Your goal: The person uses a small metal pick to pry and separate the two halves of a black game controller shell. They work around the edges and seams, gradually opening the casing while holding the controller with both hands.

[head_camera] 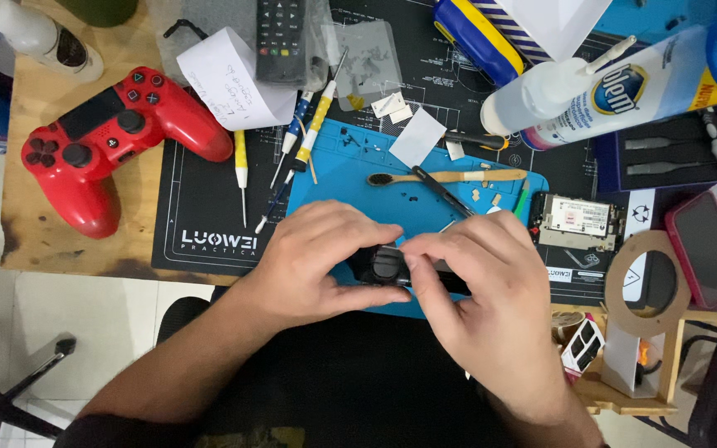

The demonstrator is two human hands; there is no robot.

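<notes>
Both hands meet at the tabletop's near edge: the left hand and right hand each pinch a small black part, steadying it over the blue mat. A red controller lies by the left edge.

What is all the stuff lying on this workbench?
Game controller: one, red, left on the wooden table.
Remote: one, black, top centre.
Screwdrivers: several, yellow, white and blue handles, beside the blue mat.
Brush: one, wooden handle, on the blue mat.
Bottles: two, pale, lying top right.
Tape roll core: one, brown cardboard, right.
Phone: one, pink case, far right.
Small black part: one, between both hands.
Left hand, right hand: both pinching the small black part.
</notes>
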